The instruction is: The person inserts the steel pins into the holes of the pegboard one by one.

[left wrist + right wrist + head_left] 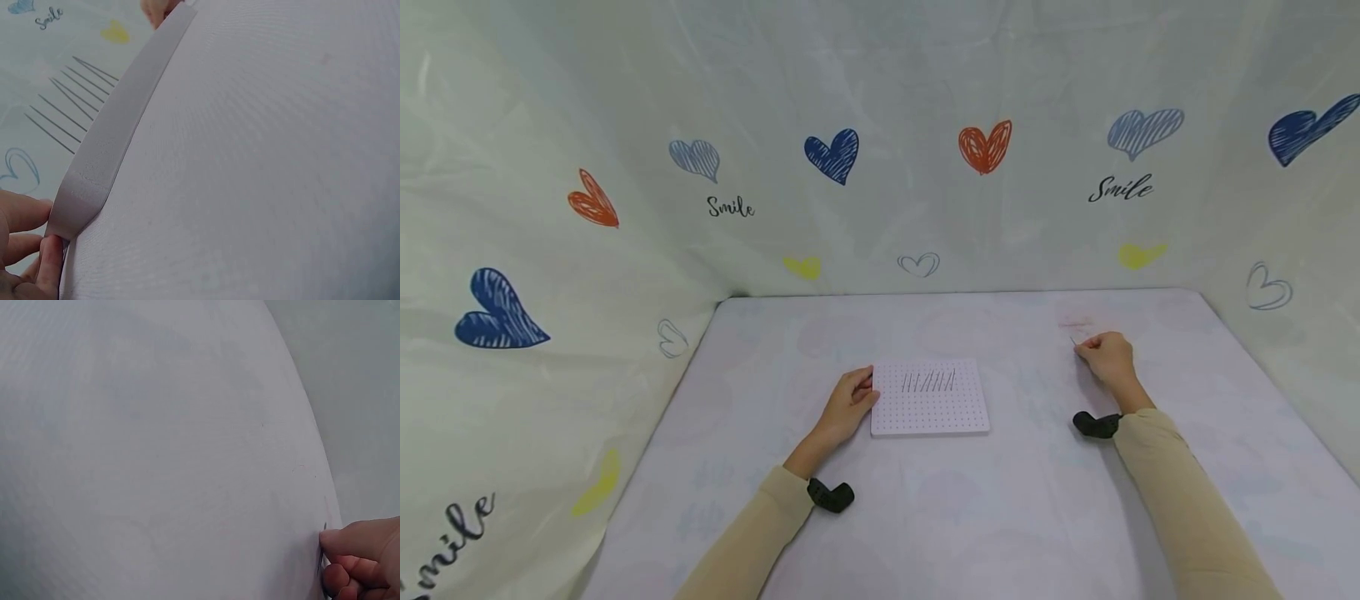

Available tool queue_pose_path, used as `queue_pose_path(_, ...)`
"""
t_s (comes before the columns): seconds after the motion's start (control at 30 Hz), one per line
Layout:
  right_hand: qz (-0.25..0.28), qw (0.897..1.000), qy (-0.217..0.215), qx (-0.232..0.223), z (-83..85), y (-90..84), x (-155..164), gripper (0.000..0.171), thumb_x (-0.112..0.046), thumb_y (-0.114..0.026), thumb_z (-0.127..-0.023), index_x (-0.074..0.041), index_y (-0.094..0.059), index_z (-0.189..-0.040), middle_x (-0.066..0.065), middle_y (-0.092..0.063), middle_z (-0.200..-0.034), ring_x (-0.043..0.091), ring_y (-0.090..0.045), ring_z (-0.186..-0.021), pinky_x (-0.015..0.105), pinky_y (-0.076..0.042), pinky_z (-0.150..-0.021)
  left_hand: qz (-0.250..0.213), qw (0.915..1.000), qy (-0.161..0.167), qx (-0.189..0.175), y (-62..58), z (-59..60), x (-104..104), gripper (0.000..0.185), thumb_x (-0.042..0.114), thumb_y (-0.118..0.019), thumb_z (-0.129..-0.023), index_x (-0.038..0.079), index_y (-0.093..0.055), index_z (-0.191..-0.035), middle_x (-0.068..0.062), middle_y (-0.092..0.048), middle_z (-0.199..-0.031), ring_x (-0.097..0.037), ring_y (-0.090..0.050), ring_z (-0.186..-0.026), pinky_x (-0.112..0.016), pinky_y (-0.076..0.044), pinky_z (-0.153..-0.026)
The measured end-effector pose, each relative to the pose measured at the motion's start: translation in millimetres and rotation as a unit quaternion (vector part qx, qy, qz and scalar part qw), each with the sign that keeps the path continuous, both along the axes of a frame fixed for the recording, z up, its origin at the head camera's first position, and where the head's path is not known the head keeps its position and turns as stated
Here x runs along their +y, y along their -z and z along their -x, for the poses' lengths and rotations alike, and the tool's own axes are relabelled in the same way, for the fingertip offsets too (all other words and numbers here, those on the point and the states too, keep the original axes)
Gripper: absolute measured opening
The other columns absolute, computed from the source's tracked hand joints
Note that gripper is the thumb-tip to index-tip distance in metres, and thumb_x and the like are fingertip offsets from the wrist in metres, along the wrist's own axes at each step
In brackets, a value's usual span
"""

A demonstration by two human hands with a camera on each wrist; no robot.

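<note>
A white perforated board (931, 419) lies on the table, with several thin dark pins (49, 133) standing tilted in a row across its upper half. My left hand (848, 406) grips the board's left edge; in the left wrist view its fingers (24, 211) pinch the near corner. Off to the right and farther back, my right hand (1108, 358) pinches a thin dark pin (1072, 341) between thumb and fingertips, just above the table. The right wrist view catches only the tip of that pin (325, 525) and part of the hand.
The table (1015, 517) has a pale cloth with faint prints. Small reddish marks (1077, 323) lie beyond my right hand, too faint to make out. A white curtain (895, 67) with printed hearts hangs behind and at the sides. Each wrist carries a dark device (831, 496).
</note>
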State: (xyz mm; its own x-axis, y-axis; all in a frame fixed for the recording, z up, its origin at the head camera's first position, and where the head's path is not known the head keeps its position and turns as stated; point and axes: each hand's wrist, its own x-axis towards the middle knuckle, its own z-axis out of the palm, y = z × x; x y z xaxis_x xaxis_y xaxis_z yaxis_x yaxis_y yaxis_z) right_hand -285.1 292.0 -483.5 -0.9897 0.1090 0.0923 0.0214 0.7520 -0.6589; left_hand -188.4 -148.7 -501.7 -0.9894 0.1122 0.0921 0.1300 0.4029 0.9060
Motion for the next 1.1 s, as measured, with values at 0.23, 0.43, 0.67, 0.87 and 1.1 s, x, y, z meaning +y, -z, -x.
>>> queue_pose_path(0.23, -0.001, 1.000, -0.008, -0.015, 2.3, 1.2, -0.4, 0.020, -0.004, -0.064, -0.092, 0.014, -0.065, -0.083, 0.015, -0.062, -0.071, 0.028, -0.053, -0.069, 0.030, -0.040, -0.056, -0.001, 1.0000, 0.003, 0.003, -0.1, -0.4, -0.8, 0.049, -0.001, -0.058, -0.099, -0.012, -0.041, -0.144, -0.026, -0.046, -0.137, -0.032, -0.051, -0.118, -0.039, -0.046, -0.105)
queue_pose_path(0.43, 0.002, 1.000, -0.012, -0.019, 2.3, 2.5, -0.9, 0.019, -0.003, -0.061, -0.093, 0.014, -0.063, -0.084, 0.016, -0.060, -0.072, 0.028, -0.052, -0.069, 0.030, -0.040, -0.056, 0.000, 1.0000, 0.005, 0.003, 0.2, 0.4, -0.7, 0.050, -0.001, -0.058, -0.099, -0.011, -0.041, -0.144, -0.026, -0.046, -0.138, -0.032, -0.051, -0.119, -0.039, -0.045, -0.105)
queue_pose_path(0.67, 0.009, 1.000, 0.013, 0.000, 0.7, 4.1, -2.5, 0.020, -0.005, -0.065, -0.092, 0.014, -0.066, -0.087, 0.014, -0.062, -0.073, 0.025, -0.052, -0.069, 0.030, -0.040, -0.058, 0.005, 1.0000, 0.004, 0.004, 0.6, 1.4, -2.4, 0.050, -0.001, -0.058, -0.099, -0.012, -0.041, -0.144, -0.026, -0.046, -0.137, -0.032, -0.051, -0.118, -0.038, -0.046, -0.105)
queue_pose_path(0.87, 0.034, 0.998, 0.052, 0.006, -2.9, 7.0, -2.4, 0.024, -0.011, -0.069, -0.092, 0.013, -0.069, -0.094, 0.010, -0.065, -0.074, 0.015, -0.051, -0.067, 0.024, -0.040, -0.057, 0.006, 0.9999, -0.003, -0.011, 0.4, 1.9, -1.9, 0.051, 0.001, -0.058, -0.099, -0.009, -0.040, -0.146, -0.024, -0.045, -0.139, -0.031, -0.051, -0.120, -0.037, -0.045, -0.106)
queue_pose_path(1.1, 0.047, 0.997, 0.068, 0.015, -6.0, 9.6, -1.4, 0.024, -0.011, -0.071, -0.092, 0.013, -0.071, -0.096, 0.010, -0.066, -0.075, 0.012, -0.050, -0.066, 0.020, -0.039, -0.054, 0.007, 0.9998, -0.004, -0.019, 1.2, 2.1, 0.2, 0.052, 0.001, -0.057, -0.099, -0.008, -0.039, -0.147, -0.024, -0.044, -0.139, -0.030, -0.050, -0.121, -0.037, -0.045, -0.107)
